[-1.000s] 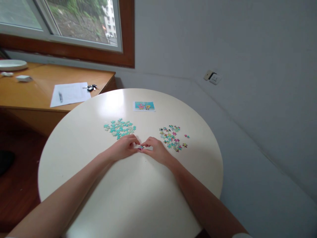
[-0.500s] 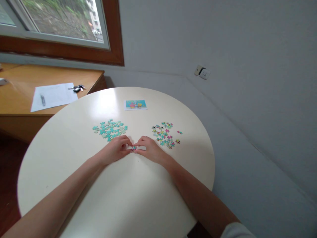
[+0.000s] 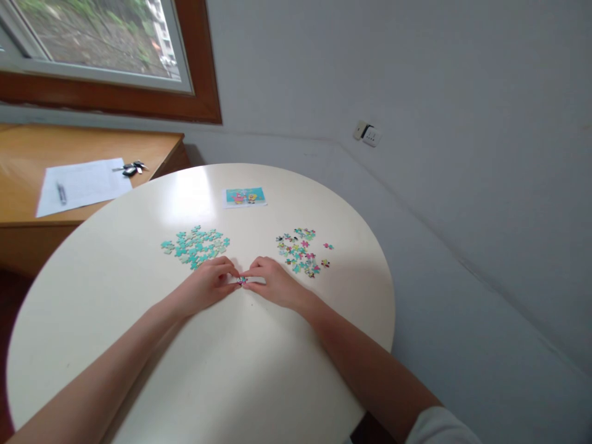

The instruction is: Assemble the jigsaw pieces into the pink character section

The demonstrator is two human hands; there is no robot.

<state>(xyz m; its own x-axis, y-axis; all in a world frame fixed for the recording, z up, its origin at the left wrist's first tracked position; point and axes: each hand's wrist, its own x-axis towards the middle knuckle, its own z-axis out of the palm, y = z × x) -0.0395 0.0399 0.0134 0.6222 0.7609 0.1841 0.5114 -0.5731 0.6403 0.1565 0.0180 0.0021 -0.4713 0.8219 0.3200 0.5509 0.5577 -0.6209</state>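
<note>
Between my fingertips at the middle of the round white table [image 3: 194, 382] are small multicoloured jigsaw puzzle pieces [image 3: 242, 280]. My left hand [image 3: 210, 283] pinches them from the left with thumb and forefinger. From the right, my right hand [image 3: 272, 282] does the same, its thumb and forefinger closed on the piece's other side. How many pieces are in the pinch is too small to tell. Just beyond my left hand lies a pile of mostly turquoise puzzle pieces [image 3: 197, 245]. Past my right hand is a looser pile of multicoloured puzzle pieces [image 3: 296, 251].
A small picture card [image 3: 245, 197] lies toward the table's far side. One stray piece [image 3: 328, 246] sits right of the right pile. On the wooden desk [image 3: 92, 139] at left are a sheet of paper [image 3: 87, 182], a pen [image 3: 61, 193] and keys [image 3: 132, 169]. A wall [image 3: 462, 154] borders the right.
The view has turned slightly right, so everything sits a little further left. Both hands keep their pinch on the puzzle pieces, and the piles look the same.
</note>
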